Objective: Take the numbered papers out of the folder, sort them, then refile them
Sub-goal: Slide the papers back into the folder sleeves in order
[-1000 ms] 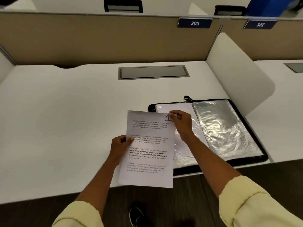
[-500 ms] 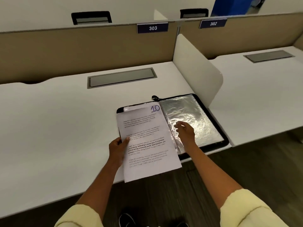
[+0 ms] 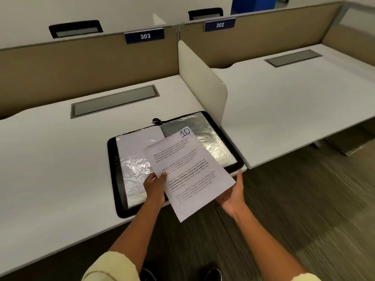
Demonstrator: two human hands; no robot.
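sheet 10 held over the open folder

a white desk [image 3: 50, 159] is seen bearing an open black zip folder [image 3: 113, 171] with crinkled, glossy plastic sleeves [image 3: 132, 169]. above its middle a printed sheet marked 10 [image 3: 188, 171] is held tilted. its left edge is pinched by the left hand [image 3: 155, 186]; the right hand [image 3: 233, 194] is spread, palm up, touching the lower right edge. the paper is judged light, limp and easily creased, so it is best supported at opposite edges. the sleeves look slippery.

I'm in an office or study hall: white counters [image 3: 60, 169] split by dividers [image 3: 203, 82], numbered seat signs 303 [image 3: 144, 35] and 302 [image 3: 220, 24], tan partitions [image 3: 60, 72].
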